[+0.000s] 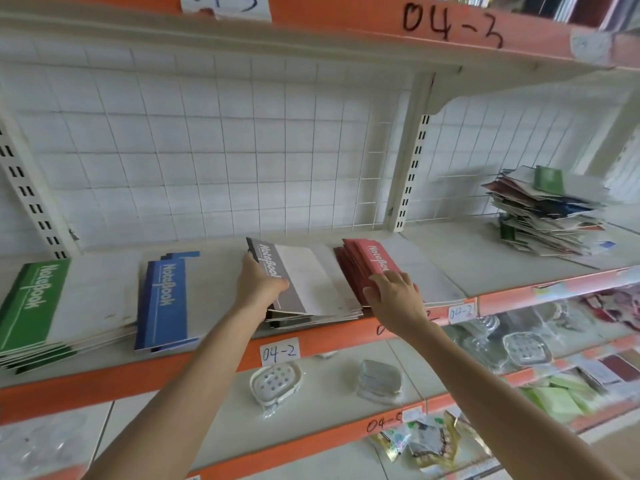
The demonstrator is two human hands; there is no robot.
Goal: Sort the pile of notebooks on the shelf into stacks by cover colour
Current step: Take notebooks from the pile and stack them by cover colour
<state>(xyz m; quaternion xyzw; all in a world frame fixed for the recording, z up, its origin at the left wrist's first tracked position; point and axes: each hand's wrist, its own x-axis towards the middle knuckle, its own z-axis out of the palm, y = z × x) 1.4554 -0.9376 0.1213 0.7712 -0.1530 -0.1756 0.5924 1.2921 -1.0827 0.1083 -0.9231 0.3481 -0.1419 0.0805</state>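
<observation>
On shelf (450,261) 04-2, four stacks left to right: green (34,306), blue (162,299), grey (311,315), red (363,261); unsorted pile (547,209) well apart at far right, ragged and leaning. Grey stack's near edge sits right at the shelf lip, so a careless tug could, I judge, slide it off. Red stack is fanned and may skid under a push. Left hand (259,282) grips the grey notebook (277,271) on top by its left edge, thumb on cover. Right hand (394,292) lies flat on red stack, fingers spread, holding nothing

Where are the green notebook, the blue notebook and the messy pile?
green notebook (34,303), head view, green cover band.
blue notebook (162,303), head view, blue cover band.
messy pile (545,211), head view, stack's side edges.
</observation>
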